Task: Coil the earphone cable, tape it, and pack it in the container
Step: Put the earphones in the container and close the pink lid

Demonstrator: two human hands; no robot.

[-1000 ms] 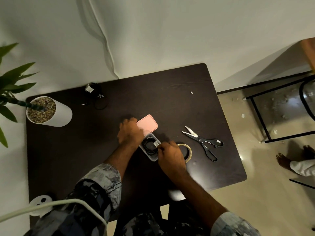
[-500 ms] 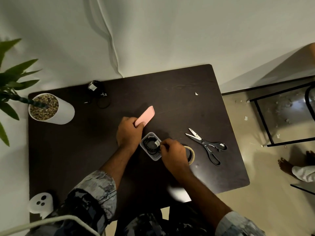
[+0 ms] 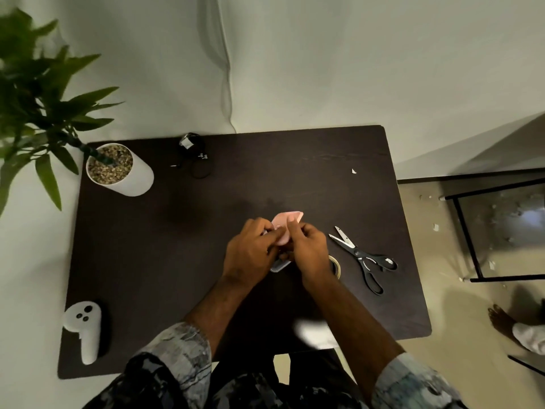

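Now both hands meet over the container (image 3: 278, 265), where half a second ago the right hand (image 3: 309, 249) was tucking the cable into it and the left hand (image 3: 250, 252) held the pink lid (image 3: 284, 228) off to one side. The lid sits pinched between the fingers of both hands, tilted above the container, which hides the earphone cable. Only a container corner peeks out beneath the knuckles. Tape roll (image 3: 336, 265) and scissors (image 3: 364, 256) lie just right of the right fingers.
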